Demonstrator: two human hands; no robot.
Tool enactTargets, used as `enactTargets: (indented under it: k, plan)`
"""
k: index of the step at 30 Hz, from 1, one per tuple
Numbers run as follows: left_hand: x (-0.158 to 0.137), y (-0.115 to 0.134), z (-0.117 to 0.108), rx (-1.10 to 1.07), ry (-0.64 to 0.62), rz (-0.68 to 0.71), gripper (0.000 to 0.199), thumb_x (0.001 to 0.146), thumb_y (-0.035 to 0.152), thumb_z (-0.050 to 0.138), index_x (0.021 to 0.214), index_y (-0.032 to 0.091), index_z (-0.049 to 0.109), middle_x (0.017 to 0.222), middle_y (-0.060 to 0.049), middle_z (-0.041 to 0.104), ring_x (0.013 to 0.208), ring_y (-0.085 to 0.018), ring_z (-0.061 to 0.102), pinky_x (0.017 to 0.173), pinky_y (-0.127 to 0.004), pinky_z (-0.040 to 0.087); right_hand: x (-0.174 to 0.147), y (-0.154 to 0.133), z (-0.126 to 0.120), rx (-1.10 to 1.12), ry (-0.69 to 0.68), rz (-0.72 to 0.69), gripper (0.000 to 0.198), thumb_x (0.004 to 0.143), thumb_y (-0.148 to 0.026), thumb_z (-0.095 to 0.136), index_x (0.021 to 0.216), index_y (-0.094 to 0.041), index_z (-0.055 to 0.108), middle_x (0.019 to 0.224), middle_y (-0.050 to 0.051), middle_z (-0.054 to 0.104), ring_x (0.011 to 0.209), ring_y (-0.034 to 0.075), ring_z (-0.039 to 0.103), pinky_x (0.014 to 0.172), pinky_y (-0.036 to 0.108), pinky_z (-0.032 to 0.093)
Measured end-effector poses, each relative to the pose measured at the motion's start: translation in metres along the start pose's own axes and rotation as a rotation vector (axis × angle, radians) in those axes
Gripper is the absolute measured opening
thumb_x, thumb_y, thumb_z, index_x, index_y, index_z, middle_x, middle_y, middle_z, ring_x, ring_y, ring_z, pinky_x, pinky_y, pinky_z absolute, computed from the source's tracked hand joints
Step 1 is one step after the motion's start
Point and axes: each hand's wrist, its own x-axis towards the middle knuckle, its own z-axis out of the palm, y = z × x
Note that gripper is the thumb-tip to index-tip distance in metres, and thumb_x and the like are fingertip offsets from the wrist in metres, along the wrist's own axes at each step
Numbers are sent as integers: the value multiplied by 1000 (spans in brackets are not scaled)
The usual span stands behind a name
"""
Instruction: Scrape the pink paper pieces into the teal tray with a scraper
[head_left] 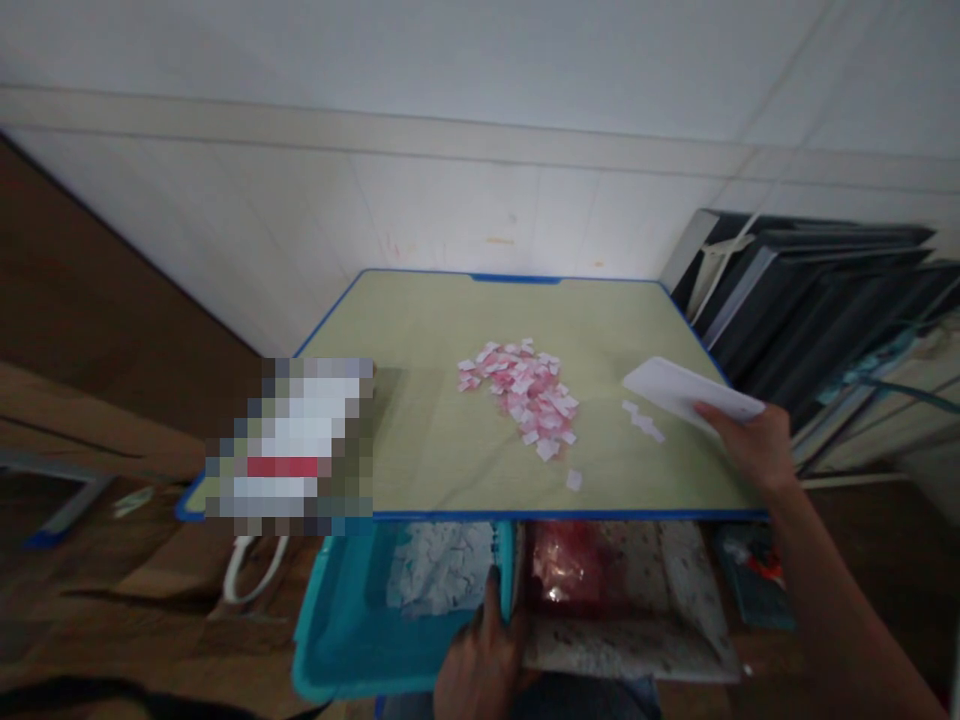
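My right hand (pixel 757 445) is closed on the near end of a flat white card-like piece (pixel 686 390), held tilted over the right side of the folding table (pixel 420 440). Close by lies a short strip of white bits (pixel 643 422). Mid-table is a loose heap of small pink-and-white square pieces (pixel 529 390), with a single piece (pixel 574 480) apart near the front edge. Below that edge, my left hand (pixel 480 660) grips the right rim of a teal plastic basin (pixel 330 650), index finger along its inside. Small whitish pieces (pixel 446 565) lie in the basin.
A worn tray (pixel 622 650) with shiny red plastic packaging (pixel 566 565) sits right of the basin. A blurred-out object stands on the table's left. Dark flat panels (pixel 817 290) lean at the right against the white wall (pixel 480 200). Brown cardboard (pixel 112 300) stands left.
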Motion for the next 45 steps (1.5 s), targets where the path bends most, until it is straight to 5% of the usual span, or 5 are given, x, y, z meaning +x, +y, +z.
enactTargets:
  k: [10,19,27,45]
  plan:
    - [-1,-5,2,-16,28,70,47,61,33,62,107,29,51,124,-21,43,78,-24,61,64,-35,51,-59,-4,-12,1,-213,-181,20,68,-35,59,73,-18,67,66,4,68,54,18,62,46,27,48]
    - [-1,-5,8,-27,69,81,47,62,30,63,107,29,51,122,-20,45,77,-23,61,64,-34,51,-71,-27,-8,-1,-389,-413,18,74,-30,55,78,-20,69,74,4,70,62,18,65,55,25,50]
    - [-1,-5,7,-21,75,87,45,61,32,63,104,27,54,123,-23,43,75,-24,62,62,-35,51,-68,-34,-16,50,-322,-359,14,70,-30,60,74,-20,69,69,2,70,57,16,64,50,21,49]
    - [-3,-4,-2,-30,6,66,49,63,31,62,111,30,49,124,-20,42,80,-23,61,67,-35,50,-69,-36,-8,66,-442,-260,15,68,-35,60,71,-22,69,64,1,69,52,16,62,46,22,47]
